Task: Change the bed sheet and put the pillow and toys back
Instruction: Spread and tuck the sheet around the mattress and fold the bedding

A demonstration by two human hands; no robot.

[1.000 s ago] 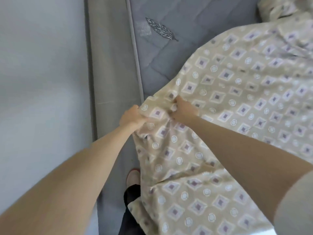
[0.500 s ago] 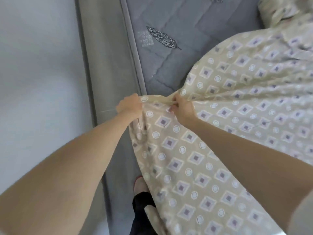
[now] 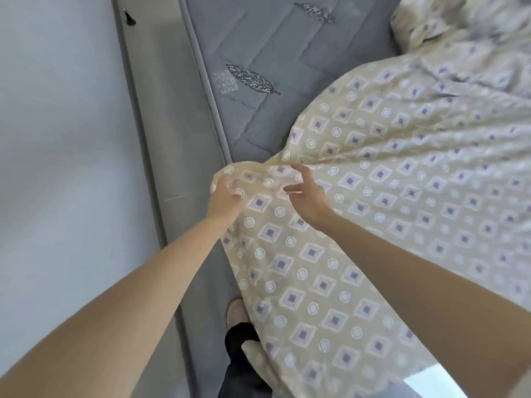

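A beige bed sheet [image 3: 388, 202] printed with purple diamonds and white circles lies over the right part of the grey quilted mattress [image 3: 258, 47] and hangs down toward my legs. My left hand [image 3: 225, 198] grips the sheet's edge near the mattress's piped side. Just to its right, my right hand [image 3: 304, 193] hovers over the sheet with its fingers spread and holds nothing. More of the sheet is bunched at the top right [image 3: 448, 21]. No pillow or toys are in view.
A pale wall [image 3: 57, 139] runs along the left, with the grey bed frame side [image 3: 163, 110] between it and the mattress. My foot in a pink slipper [image 3: 237, 310] and a dark trouser leg [image 3: 244, 366] stand beside the bed, under the hanging sheet.
My right hand has let go of the sheet's edge and opened its fingers. My left hand keeps its grip. The view has shifted so more of the mattress shows.
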